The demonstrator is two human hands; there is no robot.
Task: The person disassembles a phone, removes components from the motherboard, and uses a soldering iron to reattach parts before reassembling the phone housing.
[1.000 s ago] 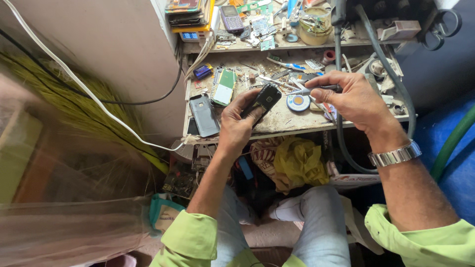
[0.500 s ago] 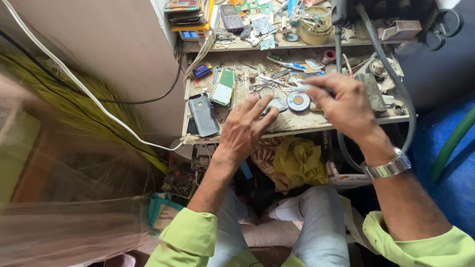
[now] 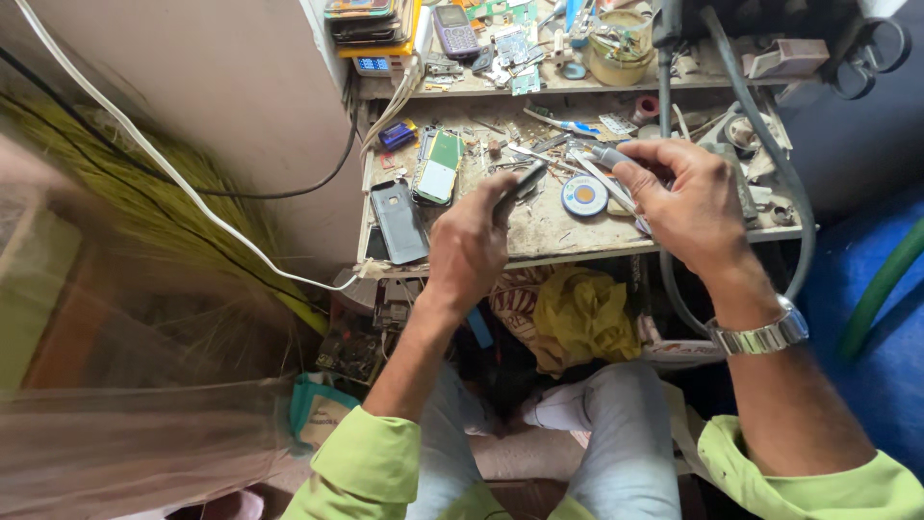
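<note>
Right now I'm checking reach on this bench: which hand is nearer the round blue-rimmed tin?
Right. The right hand hovers just right of the round tin, holding a tool. The left hand sits farther left, holding a dark phone.

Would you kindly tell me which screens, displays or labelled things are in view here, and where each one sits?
Small digital display: upper shelf, left end, blue glow in a pale case.
Keypad phone: upper shelf, purple, dark screen.
Phone: lower bench, left part, lying flat, green and white.
Dark phone: bench's left front corner.
Round tin: between the hands, blue and white label.

bare bench [image 3: 539,226] between hands; clutter [image 3: 539,144] crowds behind.
</note>
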